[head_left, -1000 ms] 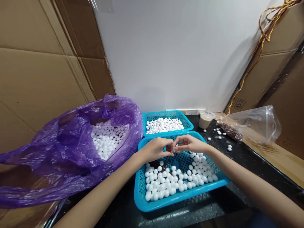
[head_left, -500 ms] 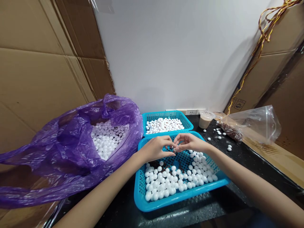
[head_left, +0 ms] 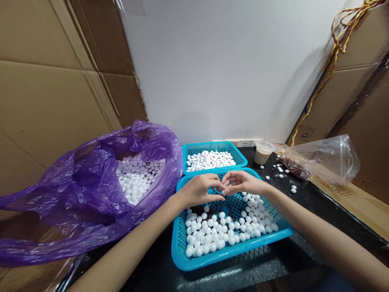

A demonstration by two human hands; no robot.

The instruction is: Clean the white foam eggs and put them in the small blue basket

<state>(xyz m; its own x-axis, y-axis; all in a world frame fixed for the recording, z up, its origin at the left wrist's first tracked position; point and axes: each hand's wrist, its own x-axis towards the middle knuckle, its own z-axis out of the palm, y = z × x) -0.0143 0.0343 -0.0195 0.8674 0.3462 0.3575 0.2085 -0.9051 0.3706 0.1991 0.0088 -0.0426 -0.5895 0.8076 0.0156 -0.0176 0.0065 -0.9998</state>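
- Left hand [head_left: 199, 191] and right hand [head_left: 243, 182] together, fingertips touching; cannot tell whether they pinch anything.
- White balls [head_left: 212, 233] just below, in the near blue basket [head_left: 212, 258].
- More balls fill the far basket [head_left: 212, 145].
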